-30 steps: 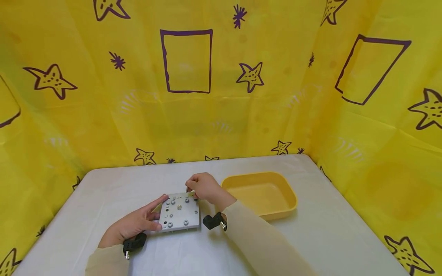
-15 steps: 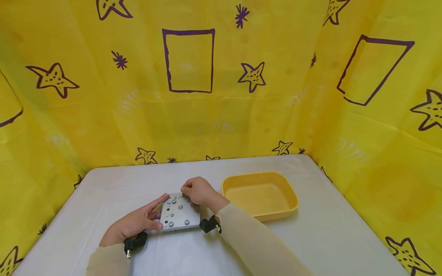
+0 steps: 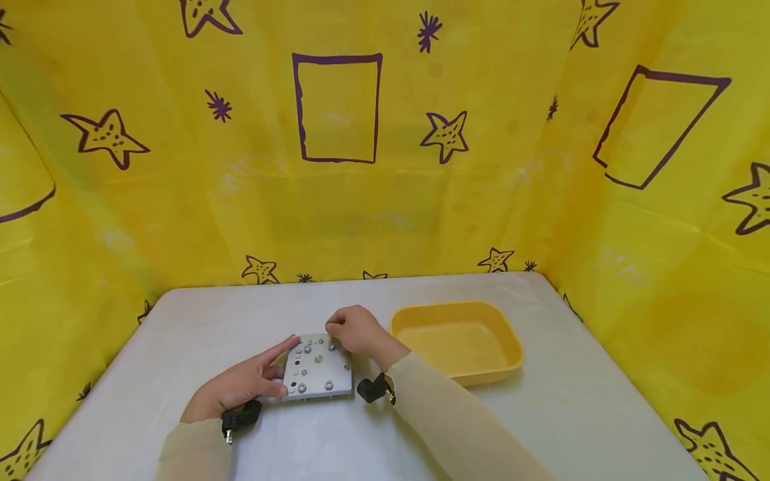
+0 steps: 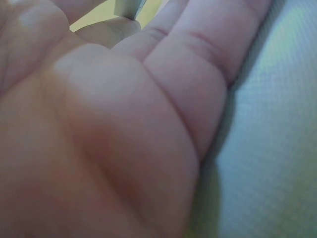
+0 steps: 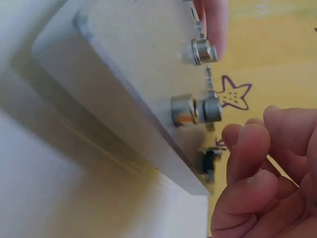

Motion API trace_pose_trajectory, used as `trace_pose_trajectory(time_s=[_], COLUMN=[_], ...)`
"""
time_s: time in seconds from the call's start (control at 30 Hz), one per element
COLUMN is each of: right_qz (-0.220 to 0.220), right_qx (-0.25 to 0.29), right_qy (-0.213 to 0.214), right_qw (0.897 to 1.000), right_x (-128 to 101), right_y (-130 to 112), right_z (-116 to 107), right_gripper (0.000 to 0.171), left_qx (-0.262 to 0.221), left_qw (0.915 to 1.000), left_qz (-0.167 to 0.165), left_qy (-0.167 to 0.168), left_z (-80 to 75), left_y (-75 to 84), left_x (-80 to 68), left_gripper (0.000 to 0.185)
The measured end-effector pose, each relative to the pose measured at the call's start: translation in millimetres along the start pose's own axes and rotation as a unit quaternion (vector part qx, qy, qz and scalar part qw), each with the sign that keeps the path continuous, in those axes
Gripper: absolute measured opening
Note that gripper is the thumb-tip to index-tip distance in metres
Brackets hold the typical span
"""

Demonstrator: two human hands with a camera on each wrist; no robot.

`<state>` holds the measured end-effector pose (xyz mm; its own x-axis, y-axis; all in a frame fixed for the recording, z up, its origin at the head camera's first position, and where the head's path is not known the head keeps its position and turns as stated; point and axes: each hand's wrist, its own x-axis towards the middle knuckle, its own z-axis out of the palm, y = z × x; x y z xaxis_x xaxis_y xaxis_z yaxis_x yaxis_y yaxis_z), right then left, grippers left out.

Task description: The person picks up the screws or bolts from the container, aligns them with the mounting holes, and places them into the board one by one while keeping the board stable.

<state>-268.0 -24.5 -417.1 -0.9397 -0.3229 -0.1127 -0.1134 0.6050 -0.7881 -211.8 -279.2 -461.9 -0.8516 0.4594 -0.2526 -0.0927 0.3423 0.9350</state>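
A light grey metal plate with bolts, small holes and slots faces up in front of me. My left hand grips it along its left side, thumb at the near corner and forefinger at the far one. In the left wrist view the palm fills most of the picture, and a bit of grey metal shows past the fingers. Over the plate's far right corner is my right hand, its fingers curled beside the upright bolts. I cannot tell whether its hidden fingertips pinch anything.
A yellow plastic tub stands right of the plate, just beyond my right forearm. The white table ends at a yellow patterned curtain at the back and sides.
One second ago my right hand pinched a small metal rod at the far edge; it dipped left onto the plate, then lifted back right. The left hand keeps its grip. The view has shifted slightly.
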Motion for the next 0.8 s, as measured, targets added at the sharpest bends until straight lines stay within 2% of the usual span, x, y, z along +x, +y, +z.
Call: trace_pose_trajectory(time_s=[0.27,0.5,0.8], right_qz=[-0.023,-0.039,-0.033], right_qx=[0.087,0.108,0.139], right_qy=[0.038,0.074,0.112], right_qw=[0.995,0.991,0.983], right_x=[-7,-16,-26], right_y=[-2,-1,3], right_z=[-17,-34,-56], right_gripper=[0.019,0.017,0.016], left_qx=[-0.021,-0.026,-0.014], left_qw=[0.9997,0.9996,0.9998], left_qz=[0.002,0.005,-0.011], left_qy=[-0.008,-0.012,-0.006], left_z=[-0.8,-1.2,0.0], left_y=[-3.3,-6.1,-0.2], left_x=[0.2,0.6,2.1], left_gripper=[0.102,0.102,0.103])
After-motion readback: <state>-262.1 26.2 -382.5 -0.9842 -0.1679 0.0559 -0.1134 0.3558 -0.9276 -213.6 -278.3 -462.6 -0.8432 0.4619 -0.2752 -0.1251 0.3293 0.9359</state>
